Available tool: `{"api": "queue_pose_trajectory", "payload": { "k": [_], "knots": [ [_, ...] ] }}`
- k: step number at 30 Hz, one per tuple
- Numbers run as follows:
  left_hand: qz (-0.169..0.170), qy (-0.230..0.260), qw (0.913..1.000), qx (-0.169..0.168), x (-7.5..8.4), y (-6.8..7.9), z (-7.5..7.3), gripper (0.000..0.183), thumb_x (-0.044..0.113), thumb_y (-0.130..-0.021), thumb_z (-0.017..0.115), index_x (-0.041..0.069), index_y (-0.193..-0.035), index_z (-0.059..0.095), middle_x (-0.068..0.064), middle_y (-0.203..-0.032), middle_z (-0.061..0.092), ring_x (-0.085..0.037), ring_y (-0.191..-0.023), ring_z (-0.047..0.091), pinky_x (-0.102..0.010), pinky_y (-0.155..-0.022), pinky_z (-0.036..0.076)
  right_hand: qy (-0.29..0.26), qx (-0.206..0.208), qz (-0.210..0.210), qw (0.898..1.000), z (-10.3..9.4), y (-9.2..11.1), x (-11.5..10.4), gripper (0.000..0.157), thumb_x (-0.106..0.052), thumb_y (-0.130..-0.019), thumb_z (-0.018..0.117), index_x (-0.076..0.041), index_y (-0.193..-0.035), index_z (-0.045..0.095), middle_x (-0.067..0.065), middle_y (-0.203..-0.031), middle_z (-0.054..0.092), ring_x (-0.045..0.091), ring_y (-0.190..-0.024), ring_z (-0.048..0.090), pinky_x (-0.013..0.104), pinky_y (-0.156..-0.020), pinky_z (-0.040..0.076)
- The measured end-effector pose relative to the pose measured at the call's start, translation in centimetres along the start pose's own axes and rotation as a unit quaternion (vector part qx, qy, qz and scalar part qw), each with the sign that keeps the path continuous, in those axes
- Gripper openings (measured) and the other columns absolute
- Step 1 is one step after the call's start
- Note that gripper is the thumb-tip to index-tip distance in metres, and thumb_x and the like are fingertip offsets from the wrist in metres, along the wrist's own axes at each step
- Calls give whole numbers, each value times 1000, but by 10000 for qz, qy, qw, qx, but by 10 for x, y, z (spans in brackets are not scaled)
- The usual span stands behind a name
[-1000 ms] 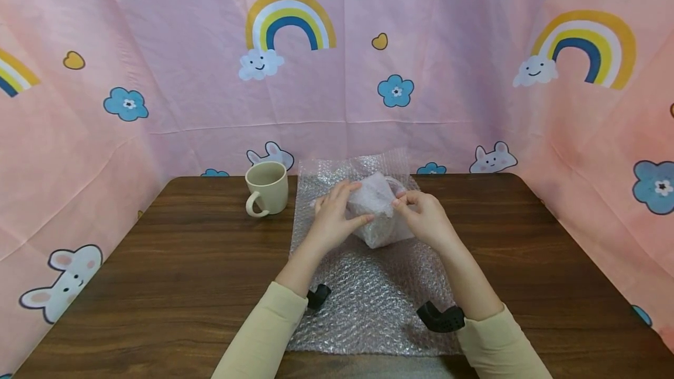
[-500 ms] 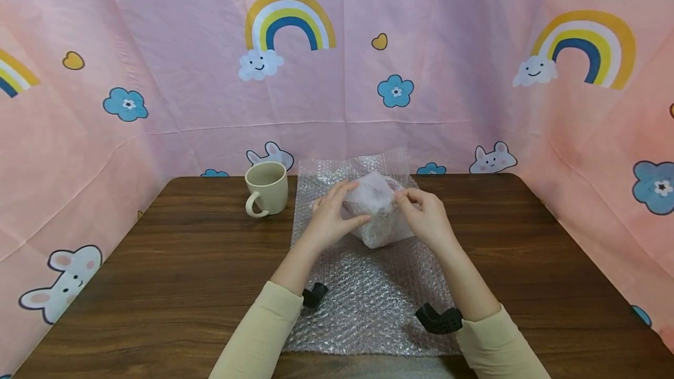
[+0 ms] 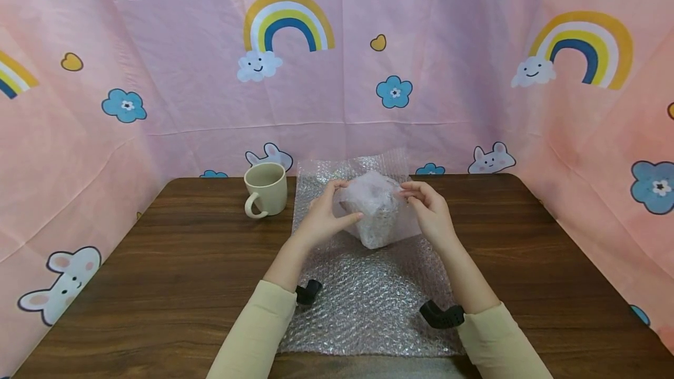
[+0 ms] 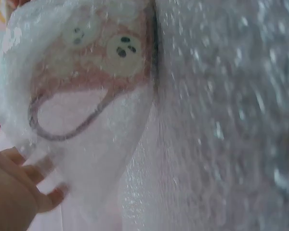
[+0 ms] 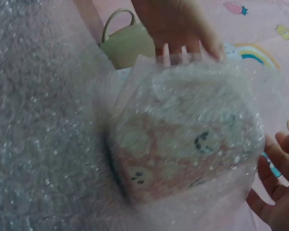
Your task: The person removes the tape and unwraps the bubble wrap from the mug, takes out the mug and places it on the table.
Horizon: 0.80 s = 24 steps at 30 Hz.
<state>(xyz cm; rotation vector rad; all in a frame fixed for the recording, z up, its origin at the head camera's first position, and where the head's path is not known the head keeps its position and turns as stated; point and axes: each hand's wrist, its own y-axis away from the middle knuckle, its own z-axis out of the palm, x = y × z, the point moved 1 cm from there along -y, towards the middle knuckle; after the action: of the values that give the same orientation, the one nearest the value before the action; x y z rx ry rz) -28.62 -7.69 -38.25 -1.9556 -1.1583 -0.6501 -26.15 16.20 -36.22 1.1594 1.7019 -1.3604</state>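
Observation:
A patterned mug wrapped in bubble wrap [image 3: 377,224] stands in the middle of the table. Through the film in the left wrist view show the pink mug's pale round spots with dark marks and its looped handle [image 4: 62,138]. My left hand [image 3: 318,218] holds the bundle's left side, thumb in front and fingers farther back. At its upper right is my right hand [image 3: 434,212], its spread fingers touching or very near the loose film; the right wrist view shows these fingers [image 5: 269,175] beside the wrap. Beneath lies a larger bubble-wrap sheet [image 3: 363,309].
A plain cream mug [image 3: 267,189] stands at the back left, just beside the sheet, handle toward the front left. The dark wooden table [image 3: 174,285] ends at a patterned pink curtain [image 3: 337,104]. Black wrist mounts [image 3: 441,314] stick out from the forearms.
The pointed film flap on top of the bundle has come down and crumpled. My right hand's pinch has loosened, its fingers spreading. My left hand has shifted slightly left.

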Motion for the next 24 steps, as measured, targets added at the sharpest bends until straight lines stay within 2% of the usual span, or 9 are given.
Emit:
{"api": "queue_pose_trajectory", "payload": {
  "k": [3,7,10,14,19,24],
  "knots": [
    [118,566,9983,11,-5,0,-4,46,27,-87,72,13,-116,39,-15,-147,38,-38,-133,34,-61,-100,31,122,-10,-141,9998,0,0,6,25,1,-97,51,3,-121,58,18,-114,63,21,-105,54,32,-89,44],
    [551,860,9948,-50,-12,0,-10,27,14,-88,70,6,-99,47,-14,-145,42,-32,-135,34,-58,-104,28,376,29,-371,9986,4,6,-8,25,2,-93,59,5,-117,61,21,-116,58,27,-104,51,42,-91,43],
    [667,921,9935,-89,-14,2,-15,15,7,-87,69,5,-92,56,-11,-145,44,-29,-137,31,-58,-105,24,563,68,-397,9976,8,12,-20,24,4,-91,61,7,-115,61,22,-118,55,34,-109,49,51,-92,41],
    [719,986,9924,-145,-5,7,-21,7,2,-88,67,0,-94,64,-15,-144,43,-33,-137,30,-60,-106,22,755,93,-287,9967,9,14,-26,25,3,-92,61,7,-116,60,22,-124,51,35,-120,44,52,-95,39],
    [778,941,9925,-43,8,13,-28,20,-1,-87,65,-8,-106,65,-25,-140,44,-39,-134,34,-57,-106,25,694,49,-455,9965,9,14,-24,27,5,-91,61,7,-118,59,22,-128,53,36,-125,41,55,-96,38],
    [793,1030,9913,196,-14,7,-23,31,-3,-88,64,-4,-119,63,-18,-136,51,-33,-133,37,-51,-107,28,547,2,-617,9966,9,13,-22,27,7,-90,60,9,-117,60,23,-127,55,36,-126,43,57,-95,38]
  ]
}}
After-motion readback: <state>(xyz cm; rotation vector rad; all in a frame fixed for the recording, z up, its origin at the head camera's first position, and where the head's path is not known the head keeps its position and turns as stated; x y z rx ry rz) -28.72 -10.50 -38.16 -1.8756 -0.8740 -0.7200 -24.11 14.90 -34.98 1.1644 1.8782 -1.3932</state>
